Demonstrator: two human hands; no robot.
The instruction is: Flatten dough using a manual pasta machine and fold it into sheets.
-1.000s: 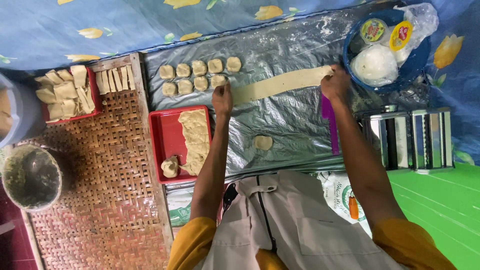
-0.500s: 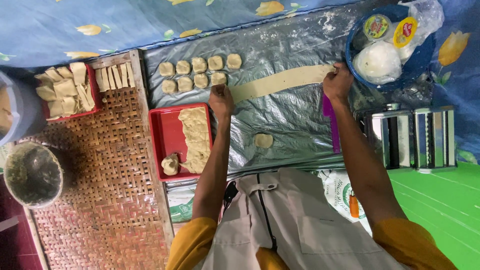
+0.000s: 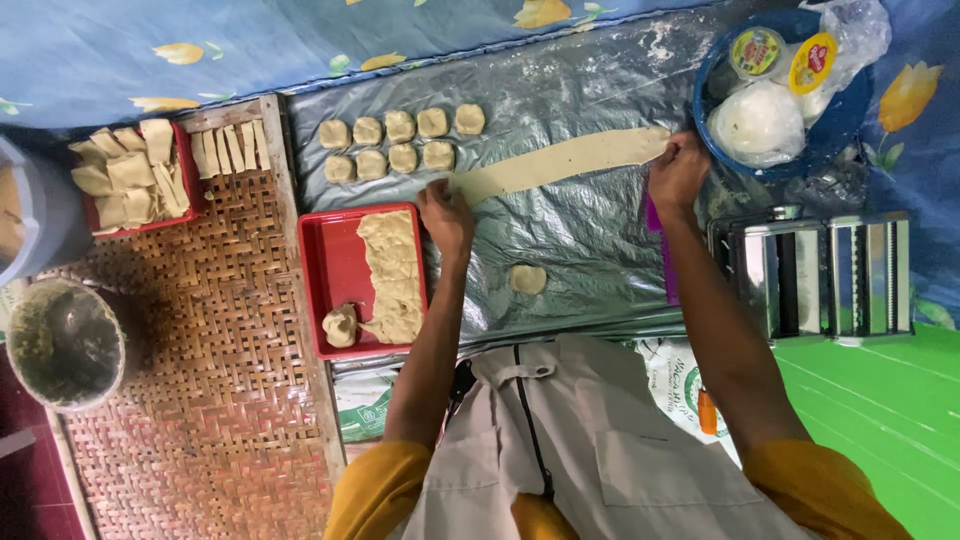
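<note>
A long flat strip of pale dough (image 3: 560,162) lies across the grey plastic sheet (image 3: 580,230). My left hand (image 3: 445,212) rests on its left end, fingers pressing down on the dough. At the strip's right end my right hand (image 3: 678,172) pinches the dough. Several square dough pieces (image 3: 400,140) sit in two rows just beyond the strip. A small dough disc (image 3: 527,279) lies near me.
A red tray (image 3: 325,280) with rolled dough and a lump sits left. A woven mat (image 3: 210,360) carries another red tray of folded pieces (image 3: 130,175). A blue bowl (image 3: 845,110) of flour bags is far right, a metal pasta roller (image 3: 810,275) below it, a dark bowl (image 3: 62,345) far left.
Both hands stay at the ends of the dough strip, which has shifted only slightly. Nothing else has moved.
</note>
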